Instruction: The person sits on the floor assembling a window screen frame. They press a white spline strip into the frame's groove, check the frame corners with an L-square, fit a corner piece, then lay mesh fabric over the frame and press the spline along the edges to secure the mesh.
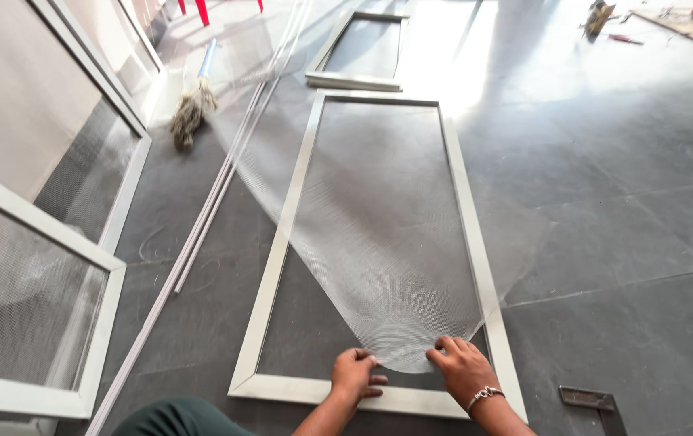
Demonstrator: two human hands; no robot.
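We pinch the near end of the mesh sheet over the frame on the floor

Our left hand (354, 373) and right hand (461, 367) each grip the near edge of the translucent mesh (379, 234) just above the near rail of the pale metal frame (270, 274), drawing it flat along the opening; it lies skewed, spilling past both side rails, with a second frame (354, 79) and a mop (191, 109) beyond

No packages, labels, signs or display screens here; only insect screens; a long pale rectangular frame (282, 242) lies flat on the grey floor, a translucent grey mesh sheet (379, 242) draped slantwise over it; a smaller frame (363, 48) beyond; white-framed meshed panels (31, 299) stand at left.
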